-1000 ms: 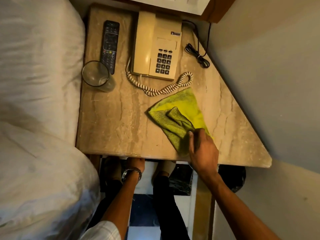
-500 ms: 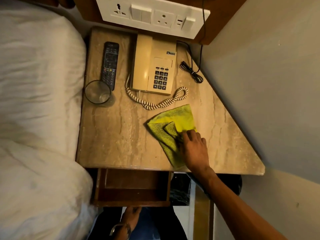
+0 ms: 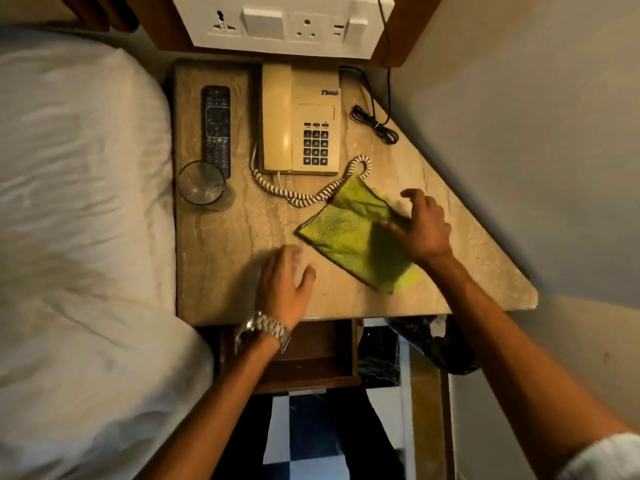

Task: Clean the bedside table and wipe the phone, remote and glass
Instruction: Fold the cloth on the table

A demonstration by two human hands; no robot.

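This looks like a hotel bedroom. A bed with white linen fills the nine o'clock side, close against a beige marble-topped bedside table cut at an angle to the wall. At twelve o'clock a white socket-and-switch panel sits on dark wood. On the marble stand a cream corded desk telephone, a black television remote and a clear drinking glass.

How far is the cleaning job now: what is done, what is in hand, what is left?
Done: nothing can be confirmed. In hand: the right hand rests on the green cloth lying flat on the table top, and the left hand hovers open beside it. Left: the phone, remote and glass stand in place, none touched by the cloth.
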